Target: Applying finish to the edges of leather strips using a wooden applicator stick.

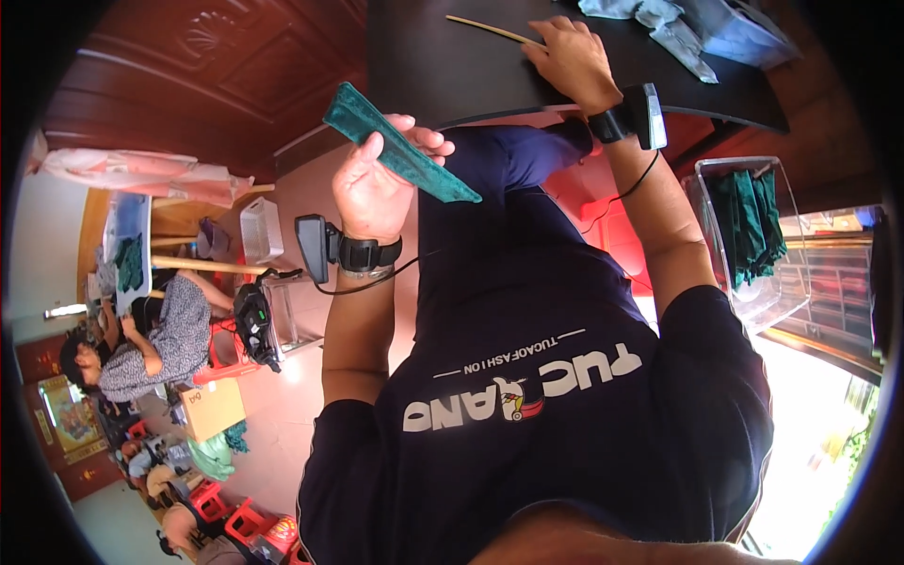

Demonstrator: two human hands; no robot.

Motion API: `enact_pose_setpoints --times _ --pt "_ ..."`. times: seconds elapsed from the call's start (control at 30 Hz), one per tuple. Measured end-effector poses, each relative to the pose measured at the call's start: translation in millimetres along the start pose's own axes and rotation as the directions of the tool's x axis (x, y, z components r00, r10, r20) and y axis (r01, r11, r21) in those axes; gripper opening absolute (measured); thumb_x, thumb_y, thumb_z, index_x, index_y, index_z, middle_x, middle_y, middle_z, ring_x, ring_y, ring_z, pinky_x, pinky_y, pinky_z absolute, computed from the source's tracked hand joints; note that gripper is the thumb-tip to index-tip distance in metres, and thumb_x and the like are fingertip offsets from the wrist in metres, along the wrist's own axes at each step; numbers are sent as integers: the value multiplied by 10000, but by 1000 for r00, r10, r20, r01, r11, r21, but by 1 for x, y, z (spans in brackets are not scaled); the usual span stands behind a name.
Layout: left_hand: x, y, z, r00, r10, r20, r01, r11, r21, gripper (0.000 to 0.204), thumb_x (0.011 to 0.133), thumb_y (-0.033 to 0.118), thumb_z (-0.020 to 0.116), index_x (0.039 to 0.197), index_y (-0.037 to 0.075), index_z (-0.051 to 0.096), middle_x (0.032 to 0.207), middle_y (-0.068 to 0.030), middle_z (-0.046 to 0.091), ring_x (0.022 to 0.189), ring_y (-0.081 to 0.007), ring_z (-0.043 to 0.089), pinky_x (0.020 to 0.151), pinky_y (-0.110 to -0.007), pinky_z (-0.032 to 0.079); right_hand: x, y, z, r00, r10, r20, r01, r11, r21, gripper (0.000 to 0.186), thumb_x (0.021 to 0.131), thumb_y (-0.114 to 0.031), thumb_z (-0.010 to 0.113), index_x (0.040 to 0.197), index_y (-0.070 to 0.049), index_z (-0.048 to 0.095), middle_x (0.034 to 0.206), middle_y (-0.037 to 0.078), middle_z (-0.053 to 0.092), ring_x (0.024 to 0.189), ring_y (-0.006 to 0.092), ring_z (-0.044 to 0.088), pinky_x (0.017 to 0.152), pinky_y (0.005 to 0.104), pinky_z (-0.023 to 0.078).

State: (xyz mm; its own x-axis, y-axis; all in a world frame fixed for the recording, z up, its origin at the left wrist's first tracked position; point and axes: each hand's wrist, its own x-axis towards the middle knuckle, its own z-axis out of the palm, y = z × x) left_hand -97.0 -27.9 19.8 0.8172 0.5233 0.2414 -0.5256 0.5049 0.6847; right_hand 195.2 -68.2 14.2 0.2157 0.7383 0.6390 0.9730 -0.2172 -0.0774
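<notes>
My left hand (375, 193) holds a dark green velvet fabric piece (400, 151), long, narrow and folded flat. It slants between my thumb and fingers, above my lap and off the table. On the black table (424, 71), my right hand (576, 68) has its fingers curled at one end of a thin wooden stick (490, 30). The stick's other end points to the far left, and its near end is hidden by the hand. A strapped device sits on each of my wrists.
Grey-blue cloth and plastic bags (697, 28) lie at the table's far right. Beside my right arm stands a clear plastic bin (796, 254) with green velvet pieces (749, 226). Thin cables run from the wrist devices. Another person (155, 348) sits at left near red stools.
</notes>
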Motion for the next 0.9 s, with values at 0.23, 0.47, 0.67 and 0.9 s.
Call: enact_pose_setpoints --times 0.23,0.47,0.67,0.9 --pt "8 26 3 998 69 11 -68 994 -87 324 912 256 464 1113 19 553 1039 -219 602 993 -384 571 847 -453 470 1 8 22 997 41 67 -38 998 -50 147 848 -217 544 900 -96 610 930 83 610 908 295 575 771 417 463" --pt "14 35 -3 988 141 54 -138 989 -62 307 889 243 490 1094 25 561 1054 -217 596 995 -381 561 841 -450 460 -17 4 -1 990 73 -118 -31 945 324 142 864 -188 538 904 -57 577 787 102 613 722 243 604 643 368 478" --pt "13 45 -16 978 188 87 -188 982 -5 262 857 222 537 1044 44 580 1057 -187 593 1001 -341 528 859 -436 426 -74 -39 -96 982 79 169 -187 467 865 77 912 -74 530 958 -24 565 744 1 564 663 68 493 591 222 420" --pt "26 38 -14 979 164 118 -162 986 -26 256 853 209 535 1027 27 580 1020 -198 590 988 -355 527 862 -436 431 -96 -53 -95 979 -2 202 -179 453 873 60 868 -36 588 925 -18 586 793 37 607 650 91 537 593 227 438"
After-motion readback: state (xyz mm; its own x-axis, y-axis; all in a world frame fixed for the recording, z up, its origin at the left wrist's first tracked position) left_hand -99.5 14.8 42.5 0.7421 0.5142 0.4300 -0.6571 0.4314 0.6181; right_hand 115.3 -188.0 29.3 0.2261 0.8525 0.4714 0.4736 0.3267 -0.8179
